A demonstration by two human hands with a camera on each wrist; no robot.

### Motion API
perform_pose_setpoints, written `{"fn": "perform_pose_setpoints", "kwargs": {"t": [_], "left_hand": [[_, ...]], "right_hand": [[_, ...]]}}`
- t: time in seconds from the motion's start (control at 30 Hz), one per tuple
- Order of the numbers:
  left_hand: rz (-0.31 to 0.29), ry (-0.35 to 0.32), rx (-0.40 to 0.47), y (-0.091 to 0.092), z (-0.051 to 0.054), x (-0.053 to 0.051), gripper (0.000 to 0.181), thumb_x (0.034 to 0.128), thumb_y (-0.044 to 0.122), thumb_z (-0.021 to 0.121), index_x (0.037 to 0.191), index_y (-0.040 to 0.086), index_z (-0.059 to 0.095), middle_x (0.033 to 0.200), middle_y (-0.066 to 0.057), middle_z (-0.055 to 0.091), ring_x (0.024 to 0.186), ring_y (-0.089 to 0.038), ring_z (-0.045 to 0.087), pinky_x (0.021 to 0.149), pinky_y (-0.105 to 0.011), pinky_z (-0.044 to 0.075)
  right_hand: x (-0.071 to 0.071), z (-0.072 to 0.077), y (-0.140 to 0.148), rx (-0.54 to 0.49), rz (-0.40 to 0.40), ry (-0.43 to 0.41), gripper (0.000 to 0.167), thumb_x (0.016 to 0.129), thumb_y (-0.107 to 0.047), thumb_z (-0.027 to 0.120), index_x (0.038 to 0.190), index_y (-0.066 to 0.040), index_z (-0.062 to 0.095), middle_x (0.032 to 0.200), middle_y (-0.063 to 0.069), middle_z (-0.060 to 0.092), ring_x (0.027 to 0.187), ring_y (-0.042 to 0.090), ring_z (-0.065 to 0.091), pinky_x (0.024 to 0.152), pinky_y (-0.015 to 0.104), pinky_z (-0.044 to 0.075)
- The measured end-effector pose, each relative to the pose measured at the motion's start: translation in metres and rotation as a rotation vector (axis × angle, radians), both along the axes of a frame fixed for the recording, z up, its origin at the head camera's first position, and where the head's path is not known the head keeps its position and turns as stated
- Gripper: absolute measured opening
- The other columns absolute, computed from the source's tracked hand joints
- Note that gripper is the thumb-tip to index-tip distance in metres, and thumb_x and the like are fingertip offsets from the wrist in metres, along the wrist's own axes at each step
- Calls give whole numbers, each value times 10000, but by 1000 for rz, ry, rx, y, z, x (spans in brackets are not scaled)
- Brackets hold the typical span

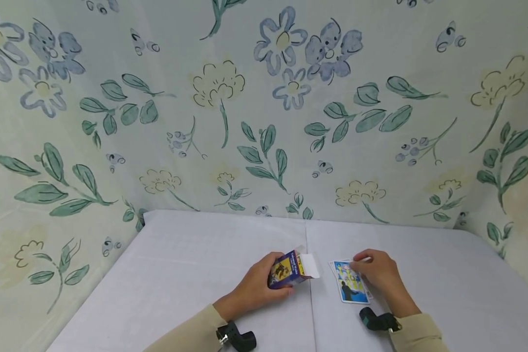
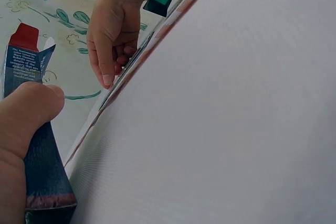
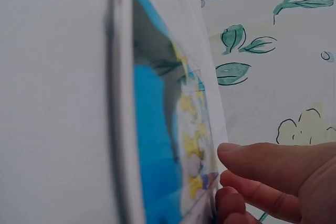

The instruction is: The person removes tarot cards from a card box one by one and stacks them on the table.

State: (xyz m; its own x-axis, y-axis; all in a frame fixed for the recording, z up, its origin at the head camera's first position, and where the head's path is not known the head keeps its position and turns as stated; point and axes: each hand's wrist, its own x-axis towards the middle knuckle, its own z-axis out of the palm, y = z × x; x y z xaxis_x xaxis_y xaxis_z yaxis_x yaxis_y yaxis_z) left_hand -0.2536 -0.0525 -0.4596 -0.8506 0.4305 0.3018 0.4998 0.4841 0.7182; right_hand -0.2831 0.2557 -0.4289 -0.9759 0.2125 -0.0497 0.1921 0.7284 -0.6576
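**One box [image 1: 289, 270] held, one pile of at least two cards [image 1: 351, 283] on the desk [image 1: 211, 244]**

Head view: we count two hands. The left hand [image 1: 257, 283] grips the box, left of the pile; only here its yellow front panel [image 1: 281, 270] shows, lettering too small for us. The right hand [image 1: 380, 274] meets the pile's upper corner, nearer the desk's far right corner than its far left; whether it pinches, we cannot tell.

Left wrist: below a red flap [image 2: 24, 36], we read "The luminous color tones by Mary Hanson Roberts".

Right wrist: we see one blue-and-yellow card [image 3: 157, 129] close, blurred.
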Motion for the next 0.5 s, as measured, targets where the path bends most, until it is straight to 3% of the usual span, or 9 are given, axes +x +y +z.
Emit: {"fn": "perform_pose_setpoints", "kwargs": {"t": [0.27, 0.5], "left_hand": [[-6, -2, 0, -1, -3, 1, 706, 794, 434, 763, 1362, 207, 411, 1172, 82, 543, 989, -46, 529, 845, -238, 467], [1, 11, -8, -1, -4, 1, 724, 796, 454, 754, 1379, 206, 403, 1202, 70, 543, 1010, -49, 525, 863, -251, 466]], "right_hand": [[8, 15, 8, 60, 68, -71, 313, 815, -207, 735, 989, 31, 630, 865, 151, 603, 749, 244, 550, 611, 306, 484], [11, 25, 3, 137, 104, -155, 426, 780, -269, 779, 996, 48, 593, 847, 153, 573, 735, 246, 536, 604, 317, 463]]}}
